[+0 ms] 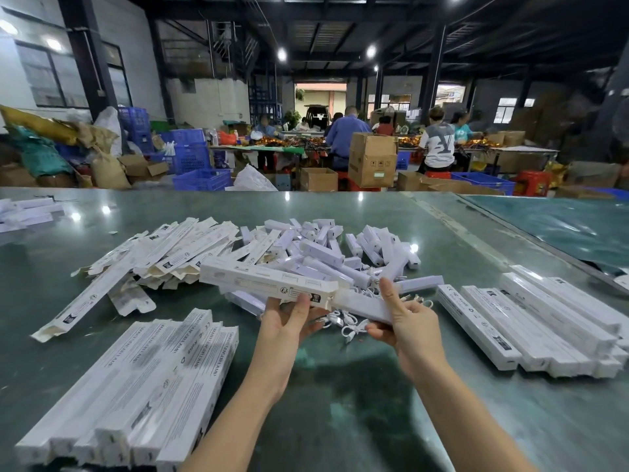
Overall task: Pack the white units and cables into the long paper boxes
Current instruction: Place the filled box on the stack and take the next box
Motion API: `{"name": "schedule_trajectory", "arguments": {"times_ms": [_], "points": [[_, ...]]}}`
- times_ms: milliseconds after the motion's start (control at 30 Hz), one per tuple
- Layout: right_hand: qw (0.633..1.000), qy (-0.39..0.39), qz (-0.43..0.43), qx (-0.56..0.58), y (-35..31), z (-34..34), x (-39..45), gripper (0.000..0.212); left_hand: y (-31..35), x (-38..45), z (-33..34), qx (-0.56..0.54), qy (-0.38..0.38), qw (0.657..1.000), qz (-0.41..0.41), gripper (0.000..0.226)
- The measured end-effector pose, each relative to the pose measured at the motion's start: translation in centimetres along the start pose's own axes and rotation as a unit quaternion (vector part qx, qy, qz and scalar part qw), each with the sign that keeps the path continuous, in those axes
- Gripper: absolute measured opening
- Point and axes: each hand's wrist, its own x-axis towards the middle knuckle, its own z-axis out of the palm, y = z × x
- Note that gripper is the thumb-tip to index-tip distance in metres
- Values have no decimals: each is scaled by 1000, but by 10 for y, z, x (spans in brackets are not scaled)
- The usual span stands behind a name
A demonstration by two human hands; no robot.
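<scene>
My left hand (289,321) holds a long white paper box (265,281) from below, near its open right end. My right hand (405,321) grips a white unit (366,306) whose left end sits in that box mouth; the thumb points up. A white cable (343,323) lies on the green table just below both hands. Behind them lies a heap of loose white units (340,253).
Flat empty paper boxes (170,253) are piled at the left rear. Rows of white boxes lie at front left (143,390) and at right (544,321). The green table (340,403) ends at a far edge; people work at tables beyond.
</scene>
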Motion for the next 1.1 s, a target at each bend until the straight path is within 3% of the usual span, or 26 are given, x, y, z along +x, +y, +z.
{"name": "schedule_trajectory", "arguments": {"times_ms": [233, 367, 467, 600, 700, 767, 1000, 1100], "points": [[997, -52, 62, -20, 4, -1, -2, 56, -2, -2, 1, 46, -16, 999, 9, 37], [981, -167, 69, -67, 1, 9, -12, 56, -3, -3, 4, 36, -32, 999, -11, 37], [970, -213, 14, -117, 1, 16, -21, 50, 0, 0, 0, -60, -22, 997, -49, 39], [977, -123, -127, -121, 7, 23, -28, 15, 7, 5, -7, -158, 14, 982, -102, 40], [925, -57, -334, -174, 9, 21, -32, 2, 9, 6, -10, -183, 20, 976, -114, 38], [889, -67, -401, -210, 11, 21, -33, 9, 10, 6, -10, -174, 20, 978, -114, 42], [859, -160, -382, -301, 21, 23, -35, 24, 12, 1, -5, -94, 1, 990, -109, 57], [830, -188, -378, -365, 25, 24, -33, 33, 13, -2, -2, -65, -13, 992, -109, 49]]}}
